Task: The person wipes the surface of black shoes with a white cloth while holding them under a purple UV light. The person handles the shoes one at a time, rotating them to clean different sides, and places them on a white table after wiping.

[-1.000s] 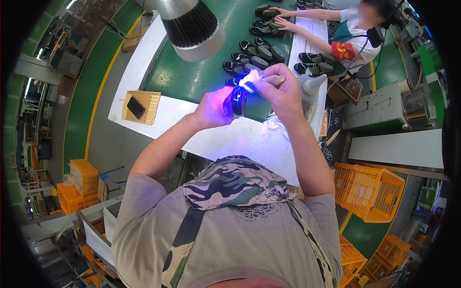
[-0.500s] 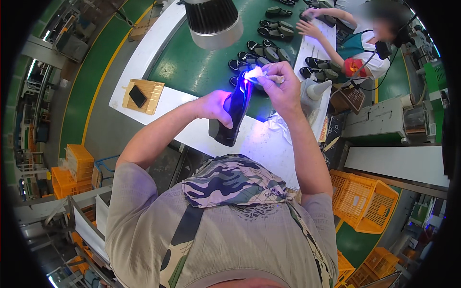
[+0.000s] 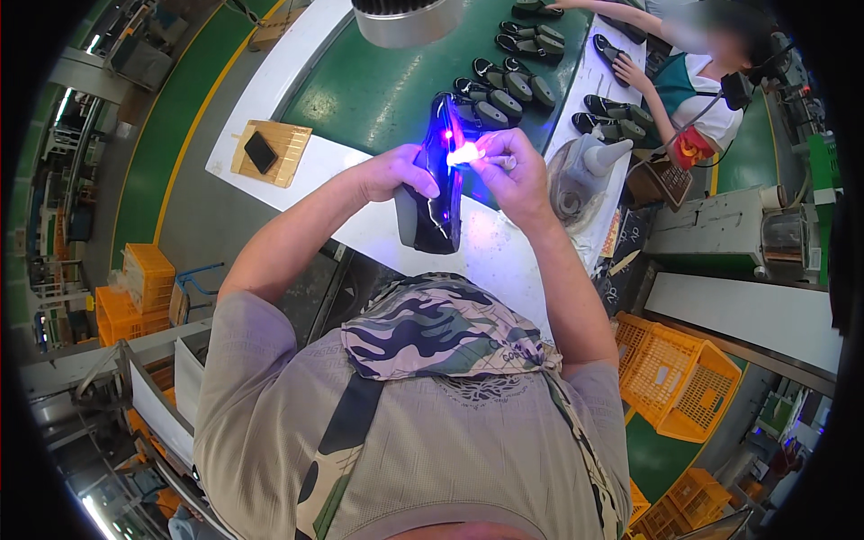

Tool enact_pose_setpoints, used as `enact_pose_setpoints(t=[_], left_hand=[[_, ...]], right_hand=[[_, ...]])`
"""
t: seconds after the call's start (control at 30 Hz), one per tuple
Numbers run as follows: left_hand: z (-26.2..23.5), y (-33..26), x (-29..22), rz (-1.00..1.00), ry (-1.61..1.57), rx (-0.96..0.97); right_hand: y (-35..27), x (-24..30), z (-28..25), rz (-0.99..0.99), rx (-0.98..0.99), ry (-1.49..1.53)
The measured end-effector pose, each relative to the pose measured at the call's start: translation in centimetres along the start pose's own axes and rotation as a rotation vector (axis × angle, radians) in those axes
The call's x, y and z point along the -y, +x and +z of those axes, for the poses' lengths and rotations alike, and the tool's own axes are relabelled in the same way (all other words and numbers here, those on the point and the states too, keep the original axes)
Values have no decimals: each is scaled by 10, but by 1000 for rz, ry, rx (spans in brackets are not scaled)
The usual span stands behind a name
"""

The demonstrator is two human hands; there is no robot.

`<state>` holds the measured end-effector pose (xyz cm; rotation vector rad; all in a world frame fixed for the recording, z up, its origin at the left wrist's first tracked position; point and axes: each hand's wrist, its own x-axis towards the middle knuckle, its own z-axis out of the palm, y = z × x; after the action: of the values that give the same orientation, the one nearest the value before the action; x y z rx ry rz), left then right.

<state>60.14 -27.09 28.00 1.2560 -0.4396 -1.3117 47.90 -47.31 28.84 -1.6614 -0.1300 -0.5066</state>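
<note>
A glossy black shoe (image 3: 436, 216) is upright in the air over the white table edge (image 3: 360, 229), toe pointing away from me. My left hand (image 3: 400, 174) grips it from the left side, thumb across the upper. In my right hand (image 3: 515, 175), pinched between thumb and fingers, is a small pale stick tool with a white tip (image 3: 465, 154). That tip is at the right side of the shoe, near its edge, washed out by bright blue-violet light. I cannot make out exactly what the tip is.
A round lamp (image 3: 409, 27) hangs ahead. Pairs of black shoes (image 3: 486, 103) lie on the green belt (image 3: 360, 99). A white bottle (image 3: 601, 160) stands at right. A co-worker's hand (image 3: 630, 72) touches a shoe. A phone (image 3: 261, 153) rests on a wooden board (image 3: 290, 164); orange crates (image 3: 679, 382) are lower right.
The shoe has turned more upright and its heel end has moved up and right. My right hand has moved slightly down and left, its white tip now lower along the shoe's side.
</note>
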Motion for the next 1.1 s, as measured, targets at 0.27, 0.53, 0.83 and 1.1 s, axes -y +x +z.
enact_pose_setpoints(t=[0.27, 0.53, 0.83, 1.1], left_hand=[[13, -4, 5, 54, -163, -61], [27, -6, 24, 143, -261, -239], [39, -26, 63, 356, -670, -308], [64, -48, 81, 558, -457, -556]], right_hand=[[-25, 0, -6, 73, 131, 40], [-48, 3, -33, 104, 232, 73], [-71, -22, -28, 385, -94, 586], [-78, -20, -10, 448, -137, 644]])
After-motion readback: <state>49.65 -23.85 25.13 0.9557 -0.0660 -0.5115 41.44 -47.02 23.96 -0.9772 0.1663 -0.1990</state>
